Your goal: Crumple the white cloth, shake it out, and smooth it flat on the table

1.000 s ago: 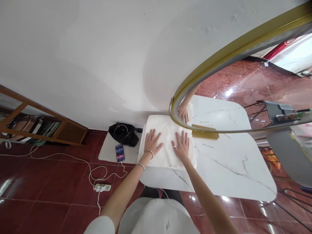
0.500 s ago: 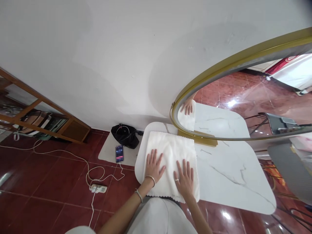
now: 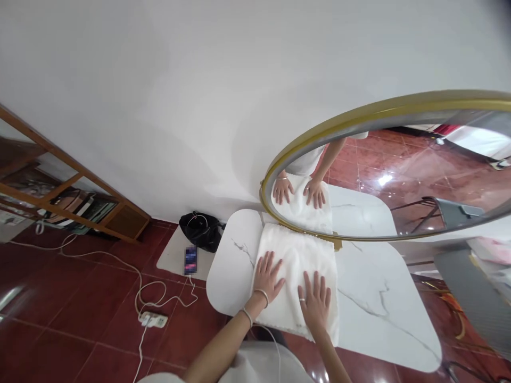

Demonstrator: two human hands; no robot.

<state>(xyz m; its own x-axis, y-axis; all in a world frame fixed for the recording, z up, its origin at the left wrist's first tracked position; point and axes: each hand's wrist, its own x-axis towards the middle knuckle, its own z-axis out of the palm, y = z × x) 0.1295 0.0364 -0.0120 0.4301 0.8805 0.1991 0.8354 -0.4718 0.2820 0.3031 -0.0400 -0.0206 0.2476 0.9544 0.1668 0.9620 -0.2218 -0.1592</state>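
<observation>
A white cloth with scalloped edges lies spread on a white marble-patterned table. My left hand rests flat on the cloth's left side, fingers spread, with two bracelets at the wrist. Flat on its right side is my right hand, fingers apart and a ring on one finger. A few soft folds run through the cloth between the hands. Behind the cloth stands a gold-framed mirror, which reflects both hands and part of the cloth.
On the floor to the left are a black bag, a phone on a pale mat, and a white power strip with loose cables. A wooden shelf leans along the wall. A grey chair is at the right.
The cloth has slid right along the table under both flat hands, baring more tabletop on its left. The view has shifted, and the mirror now reflects both hands.
</observation>
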